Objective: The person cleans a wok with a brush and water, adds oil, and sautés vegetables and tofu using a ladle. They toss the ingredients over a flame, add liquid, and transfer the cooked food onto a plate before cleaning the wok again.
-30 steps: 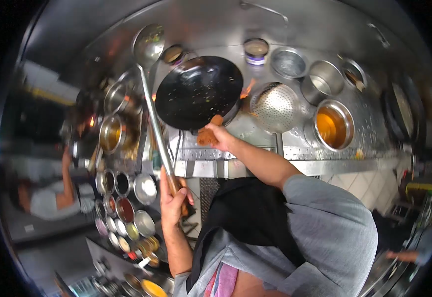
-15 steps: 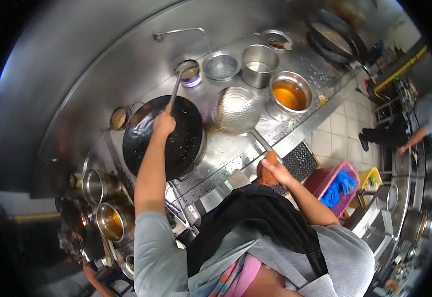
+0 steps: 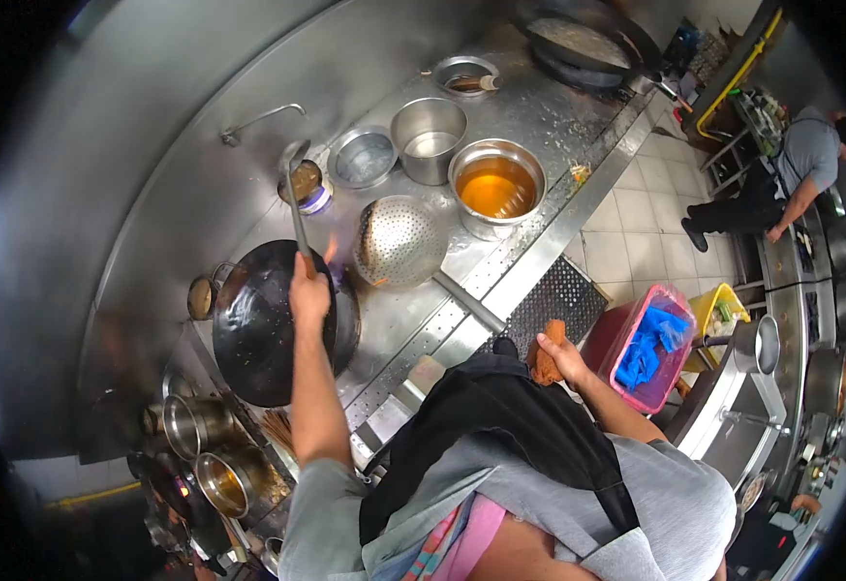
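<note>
In the head view, the left hand has its fingers wrapped around the handle of a ladle, whose bowl is at a small can on the far left; whether they touch, I cannot tell. Below that forearm, a black wok sits on the left, a flame beside it. The right hand, near the apron, pinches a brown cloth between its fingers. Between wok and pot of amber liquid, a perforated strainer lies on the steel bench, its handle pointing near and right.
</note>
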The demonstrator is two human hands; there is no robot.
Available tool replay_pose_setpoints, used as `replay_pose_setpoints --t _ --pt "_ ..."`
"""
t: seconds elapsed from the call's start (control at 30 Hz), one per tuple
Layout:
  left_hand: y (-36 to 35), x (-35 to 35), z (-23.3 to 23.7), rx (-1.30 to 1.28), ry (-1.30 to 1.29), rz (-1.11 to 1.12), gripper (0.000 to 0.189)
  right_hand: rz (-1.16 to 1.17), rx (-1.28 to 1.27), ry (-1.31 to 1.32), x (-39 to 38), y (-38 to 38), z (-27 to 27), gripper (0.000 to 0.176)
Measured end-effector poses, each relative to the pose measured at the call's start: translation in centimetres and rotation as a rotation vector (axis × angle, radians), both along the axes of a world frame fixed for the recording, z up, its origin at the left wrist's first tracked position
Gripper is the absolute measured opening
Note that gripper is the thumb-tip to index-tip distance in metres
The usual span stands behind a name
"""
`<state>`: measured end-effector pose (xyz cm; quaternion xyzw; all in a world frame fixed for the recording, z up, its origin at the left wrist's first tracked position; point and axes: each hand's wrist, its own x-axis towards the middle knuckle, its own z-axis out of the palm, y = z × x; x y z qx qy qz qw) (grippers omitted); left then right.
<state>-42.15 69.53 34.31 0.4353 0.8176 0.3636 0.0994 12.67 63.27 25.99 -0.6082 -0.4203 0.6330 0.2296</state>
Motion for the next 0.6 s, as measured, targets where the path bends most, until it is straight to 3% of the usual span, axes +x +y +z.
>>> replay_pose_setpoints --t 0.07,0.13,0.17,0.27,0.3,0.37,0.4,0.43,0.47,0.5,0.57,0.6 --pt "-0.6 10.2 6.9 0.019 -0.65 0.109 0.065 -0.003 0.018 -0.014 0.7 2.7 0.7 0.049" --pt "1.7 13.4 4.5 0.124 -0.806 0.067 0.066 0.079 -0.053 0.057 1.1 6.1 5.4 0.068" --pt "3.6 14.4 3.6 0.123 -0.804 0.064 0.068 0.045 -0.065 0.14 1.7 7.4 6.5 0.055" --pt "11.2 16.4 -0.1 0.116 -0.868 0.124 0.064 -0.045 -0.098 0.083 4.2 9.5 8.9 0.05" --pt "13.6 17.0 -0.4 0.075 -0.831 0.128 0.047 -0.044 -0.099 0.076 5.0 9.6 9.3 0.05" --pt "18.4 17.7 -0.8 0.061 -1.168 0.268 0.015 -0.123 -0.083 0.15 7.2 8.9 10.1 0.047" --pt "20.7 17.1 -1.5 0.06 -1.181 0.265 0.015 -0.161 -0.072 0.183 8.5 8.4 10.4 0.046" --pt "22.7 15.7 -2.6 0.228 -1.614 0.256 0.005 -0.187 -0.13 0.169 9.9 7.6 10.2 0.051" --pt "23.7 15.1 -3.1 0.414 -2.04 0.234 0.008 -0.213 -0.104 0.179 11.2 6.7 9.6 0.049" --pt "23.6 15.1 -3.1 0.42 -2.049 0.232 0.008 -0.26 -0.131 0.177 11.9 5.7 10.1 0.048" --pt "22.7 14.9 -2.3 0.818 -2.366 -0.033 0.011 -0.3 -0.156 0.179 13.1 4.0 9.9 0.047" --pt "21.7 14.8 -2.1 0.829 -2.362 -0.034 0.011 -0.302 -0.203 0.124 14.1 3.2 8.9 0.047"
